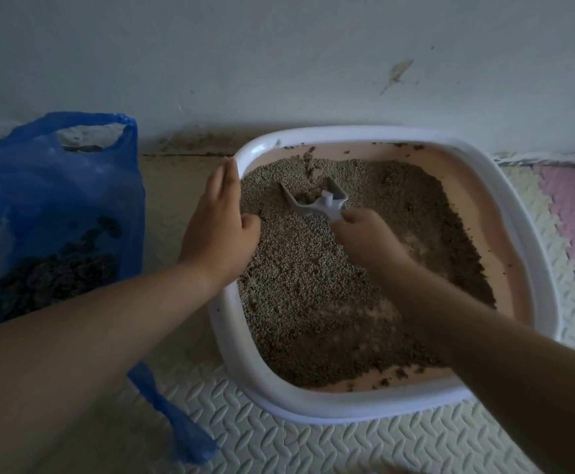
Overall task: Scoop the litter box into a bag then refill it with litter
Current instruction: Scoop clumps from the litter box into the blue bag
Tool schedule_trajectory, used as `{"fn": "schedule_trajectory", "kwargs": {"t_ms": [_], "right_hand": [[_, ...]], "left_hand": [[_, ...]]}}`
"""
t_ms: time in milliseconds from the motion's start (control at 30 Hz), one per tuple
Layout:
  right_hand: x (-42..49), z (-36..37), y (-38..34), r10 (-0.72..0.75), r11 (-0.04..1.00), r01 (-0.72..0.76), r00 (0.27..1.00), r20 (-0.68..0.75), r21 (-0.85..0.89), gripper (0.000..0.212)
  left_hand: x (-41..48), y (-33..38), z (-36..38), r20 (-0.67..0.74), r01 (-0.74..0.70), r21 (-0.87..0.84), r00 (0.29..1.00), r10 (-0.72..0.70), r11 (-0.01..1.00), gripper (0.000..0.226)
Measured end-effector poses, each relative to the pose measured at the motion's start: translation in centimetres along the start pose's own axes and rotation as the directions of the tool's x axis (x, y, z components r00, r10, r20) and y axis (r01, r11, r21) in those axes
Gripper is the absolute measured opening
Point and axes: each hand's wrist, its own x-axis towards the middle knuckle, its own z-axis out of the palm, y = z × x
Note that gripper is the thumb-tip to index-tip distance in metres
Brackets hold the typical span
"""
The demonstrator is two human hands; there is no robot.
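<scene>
Litter (313,285) fills the box (518,234), which stands on a mat (313,446) by the wall (279,63); pink floor of the box shows bare along the right and near sides; right hand (364,241) grips the handle of a grey scoop (317,201), whose blade lies in the litter with a clump inside; left hand (219,224) rests with straight fingers on the left rim; blue bag (57,206) stands left of the box, dark clumps inside.
</scene>
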Motion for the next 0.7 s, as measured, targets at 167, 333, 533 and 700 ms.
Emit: {"fn": "schedule_trajectory", "kwargs": {"t_ms": [167,333,533,700], "right_hand": [[-1.2,3.5,2.9,-0.124,0.988,0.136,0.981,-0.151,0.076,0.019],[-3.1,1.9,4.8,-0.13,0.982,0.148,0.981,-0.147,0.119,0.036],[-6.0,-1.3,5.9,-0.19,0.963,0.221,0.963,-0.191,0.157,0.047],[-7.7,-2.1,6.1,-0.214,0.954,0.25,0.955,-0.206,0.164,0.05]], "left_hand": [[-0.1,0.0,-0.1,0.003,0.012,0.019,1.0,-0.012,1.0,0.07],[0.0,-0.1,0.1,0.0,0.004,0.005,1.0,-0.004,1.0,0.07],[0.0,-0.1,0.1,0.0,-0.005,-0.003,1.0,0.005,1.0,0.07],[-0.1,0.0,0.0,-0.002,0.001,0.016,1.0,-0.001,1.0,0.07]]}}
